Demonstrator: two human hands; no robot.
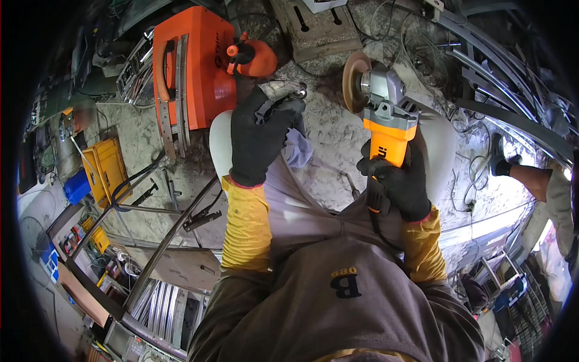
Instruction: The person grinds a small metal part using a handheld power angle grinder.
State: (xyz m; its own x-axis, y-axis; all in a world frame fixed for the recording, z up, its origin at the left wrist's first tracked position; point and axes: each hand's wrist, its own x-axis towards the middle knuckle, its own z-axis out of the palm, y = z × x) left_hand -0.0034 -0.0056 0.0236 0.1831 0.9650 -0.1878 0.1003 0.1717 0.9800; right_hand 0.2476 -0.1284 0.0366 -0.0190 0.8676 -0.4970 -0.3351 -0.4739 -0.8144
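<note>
My left hand (259, 133), in a black glove, is closed around a small worn metal piece (282, 89) with a round end; its exact kind is unclear. A pale lavender rag (297, 148) hangs just beside that hand, and whether the fingers hold it cannot be told. My right hand (405, 188), gloved too, wraps the body of an orange and grey angle grinder (389, 140). Its brown disc (356, 81) points toward the far side and stands apart from the metal piece. Both hands are above my knees. Whether the disc is spinning does not show.
Far left stands an orange machine case (196, 66), with an orange spray bottle (258, 58) next to it. A slotted concrete-like block (313, 30) is ahead. Metal strips and cables (482, 78) crowd the right, near another person's leg (531, 180). A metal tube frame (163, 259) is at left.
</note>
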